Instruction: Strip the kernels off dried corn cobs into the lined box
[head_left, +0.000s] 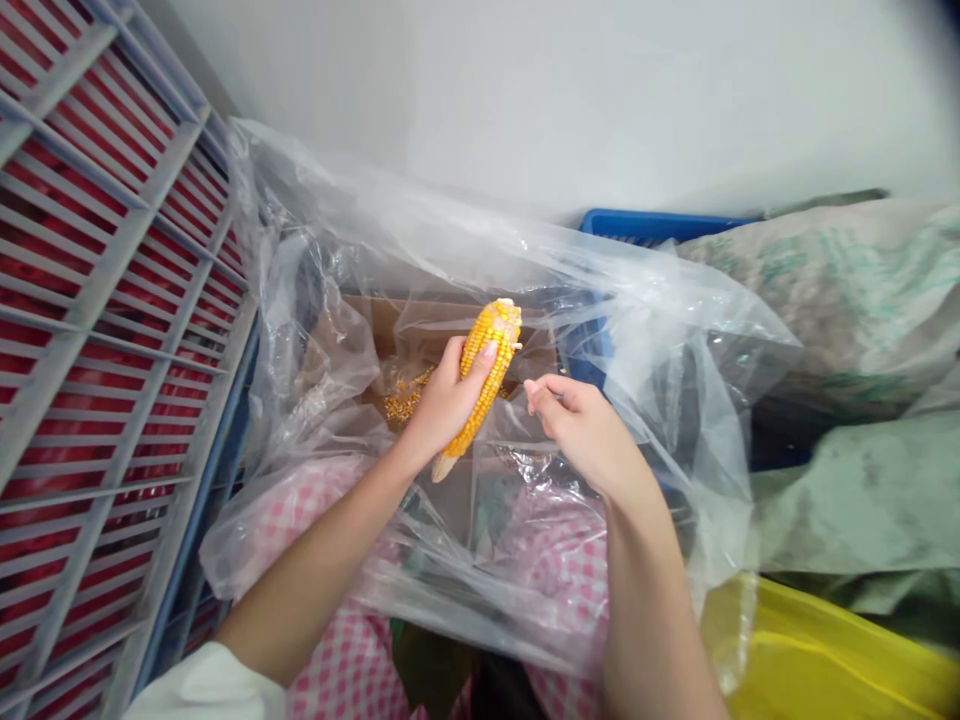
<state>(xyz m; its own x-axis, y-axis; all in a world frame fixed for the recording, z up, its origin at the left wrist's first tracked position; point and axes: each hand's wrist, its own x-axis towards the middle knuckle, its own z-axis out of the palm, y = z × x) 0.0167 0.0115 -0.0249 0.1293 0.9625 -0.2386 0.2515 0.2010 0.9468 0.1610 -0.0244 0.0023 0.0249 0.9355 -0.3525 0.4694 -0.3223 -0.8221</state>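
My left hand (pixel 444 398) is wrapped around an ear of corn (pixel 491 352), thumb lying along its kernels. The ear tilts, its pale bare tip low on the left and its thick end up on the right, where some kernels are gone. Just right of the ear, my right hand (pixel 574 415) is closed with thumb and fingertips pressed together, apart from the corn; whether a kernel sits in the pinch is too small to tell. Beneath both hands spreads a clear plastic bag (pixel 300 400) lining a cardboard box (pixel 386 318). Loose corn kernels (pixel 403 403) lie inside it.
Stacked plastic crates (pixel 161 220) rise along the left side. A white wall (pixel 525 100) stands behind. On the right are a blue basket (pixel 660 225), a printed woven sack (pixel 847 280) and a yellow container (pixel 817 670). My knees in pink checked cloth (pixel 337 620) flank the bag.
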